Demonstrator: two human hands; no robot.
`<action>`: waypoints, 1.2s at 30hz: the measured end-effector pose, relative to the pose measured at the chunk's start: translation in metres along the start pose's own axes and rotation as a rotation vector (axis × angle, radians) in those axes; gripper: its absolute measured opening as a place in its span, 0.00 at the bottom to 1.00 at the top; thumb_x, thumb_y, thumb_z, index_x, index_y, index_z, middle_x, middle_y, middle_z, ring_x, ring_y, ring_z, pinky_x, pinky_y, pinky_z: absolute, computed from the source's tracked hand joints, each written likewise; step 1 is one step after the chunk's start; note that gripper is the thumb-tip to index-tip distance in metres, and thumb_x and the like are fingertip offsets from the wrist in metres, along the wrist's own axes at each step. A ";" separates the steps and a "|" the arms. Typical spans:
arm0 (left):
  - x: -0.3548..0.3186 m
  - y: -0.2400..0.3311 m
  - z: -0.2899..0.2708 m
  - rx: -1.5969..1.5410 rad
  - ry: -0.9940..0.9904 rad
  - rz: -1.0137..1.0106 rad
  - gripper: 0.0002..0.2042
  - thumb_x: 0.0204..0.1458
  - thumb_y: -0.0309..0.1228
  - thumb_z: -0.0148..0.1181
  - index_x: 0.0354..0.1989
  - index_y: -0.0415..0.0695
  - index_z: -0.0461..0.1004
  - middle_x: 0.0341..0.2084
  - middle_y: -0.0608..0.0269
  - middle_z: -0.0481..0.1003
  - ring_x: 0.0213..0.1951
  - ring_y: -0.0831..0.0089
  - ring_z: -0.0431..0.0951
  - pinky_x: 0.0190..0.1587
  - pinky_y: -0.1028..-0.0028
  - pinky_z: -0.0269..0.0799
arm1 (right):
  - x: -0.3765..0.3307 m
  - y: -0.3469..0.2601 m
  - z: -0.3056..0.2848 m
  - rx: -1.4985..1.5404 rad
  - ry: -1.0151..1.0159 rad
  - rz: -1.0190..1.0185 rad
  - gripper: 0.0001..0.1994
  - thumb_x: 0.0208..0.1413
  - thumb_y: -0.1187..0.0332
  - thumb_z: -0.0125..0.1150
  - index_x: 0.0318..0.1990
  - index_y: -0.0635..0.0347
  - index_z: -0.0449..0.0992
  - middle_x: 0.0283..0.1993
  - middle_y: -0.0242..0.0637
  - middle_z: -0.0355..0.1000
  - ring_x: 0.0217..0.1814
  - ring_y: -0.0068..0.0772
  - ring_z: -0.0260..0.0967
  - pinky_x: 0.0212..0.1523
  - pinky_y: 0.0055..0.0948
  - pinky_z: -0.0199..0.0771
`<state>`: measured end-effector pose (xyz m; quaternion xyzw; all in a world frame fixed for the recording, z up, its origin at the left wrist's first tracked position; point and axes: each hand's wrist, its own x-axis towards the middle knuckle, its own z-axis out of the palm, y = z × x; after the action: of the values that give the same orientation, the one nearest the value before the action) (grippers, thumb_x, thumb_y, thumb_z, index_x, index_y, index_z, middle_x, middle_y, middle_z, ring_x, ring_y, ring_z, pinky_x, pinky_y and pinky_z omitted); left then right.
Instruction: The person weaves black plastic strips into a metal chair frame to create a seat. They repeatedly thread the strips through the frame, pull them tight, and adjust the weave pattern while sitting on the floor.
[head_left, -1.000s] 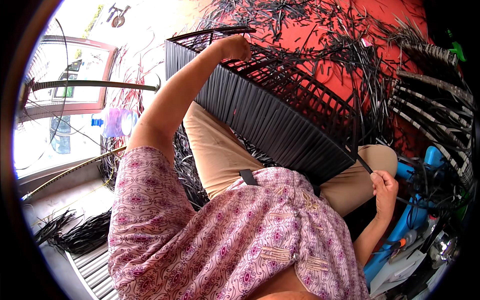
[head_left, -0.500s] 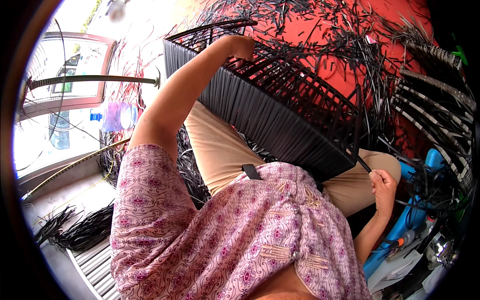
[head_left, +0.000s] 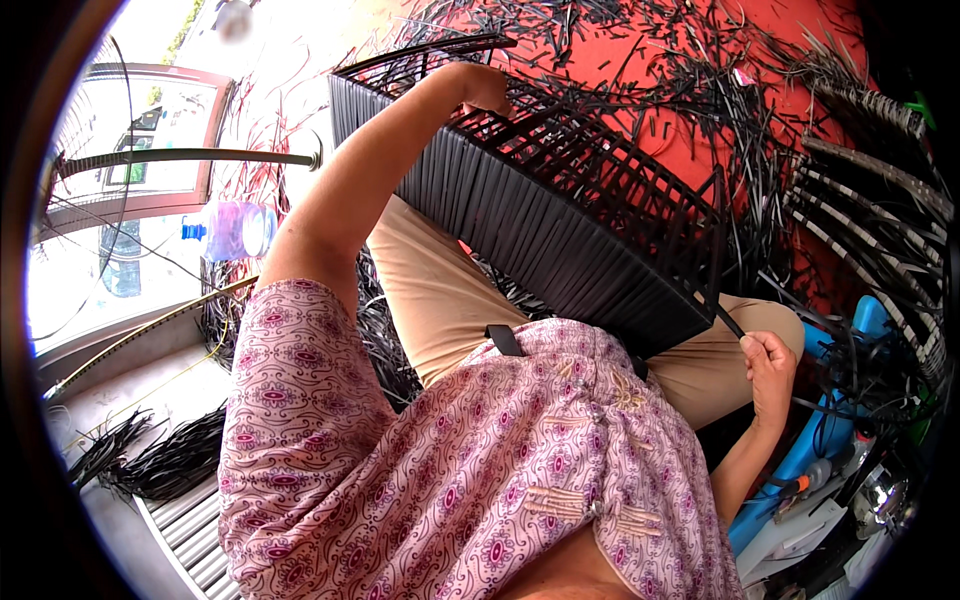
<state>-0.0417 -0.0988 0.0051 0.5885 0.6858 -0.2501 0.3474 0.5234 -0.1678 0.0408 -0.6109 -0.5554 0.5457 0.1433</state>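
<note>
Black strip-wrapped frame (head_left: 520, 220) across lap (head_left: 430, 295), left hand (head_left: 487, 90) over its far left part, grip partly hidden and cannot be told, right hand (head_left: 768, 368) pinching black strip (head_left: 731, 321) by near right corner, red floor (head_left: 665, 132) beyond.

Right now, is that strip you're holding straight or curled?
Straight: the black strip shows no bend between the black frame and the right hand.

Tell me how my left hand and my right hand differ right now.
Your left hand is over the far part of the black basket; your right hand is beyond its near corner. The left hand's fingers are mostly hidden, its grip unclear; the right hand plainly pinches a black strip. Both hands are bare.
</note>
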 end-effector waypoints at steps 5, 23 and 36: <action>-0.009 -0.009 -0.005 -0.063 0.046 -0.102 0.24 0.50 0.50 0.63 0.22 0.36 0.78 0.16 0.60 0.75 0.18 0.69 0.73 0.24 0.69 0.71 | 0.003 0.001 0.012 0.067 -0.007 -0.022 0.08 0.56 0.67 0.62 0.35 0.63 0.78 0.21 0.22 0.64 0.21 0.10 0.56 0.21 0.14 0.54; -0.038 -0.059 0.016 -0.170 0.378 -0.007 0.10 0.47 0.38 0.61 0.33 0.48 0.82 0.21 0.63 0.77 0.26 0.71 0.75 0.31 0.69 0.73 | -0.019 0.016 -0.016 -0.023 0.006 0.034 0.11 0.56 0.66 0.62 0.38 0.66 0.80 0.22 0.27 0.68 0.20 0.14 0.61 0.21 0.15 0.60; 0.101 -0.217 0.085 0.843 0.342 0.394 0.08 0.48 0.32 0.55 0.21 0.45 0.78 0.23 0.56 0.78 0.30 0.61 0.79 0.31 0.65 0.76 | -0.033 0.036 -0.007 0.045 -0.031 -0.080 0.07 0.57 0.67 0.59 0.32 0.60 0.79 0.21 0.23 0.65 0.23 0.15 0.60 0.25 0.22 0.61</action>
<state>-0.2460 -0.1386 -0.1412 0.8288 0.4479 -0.3354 0.0024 0.5543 -0.2042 0.0320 -0.5763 -0.5692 0.5613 0.1698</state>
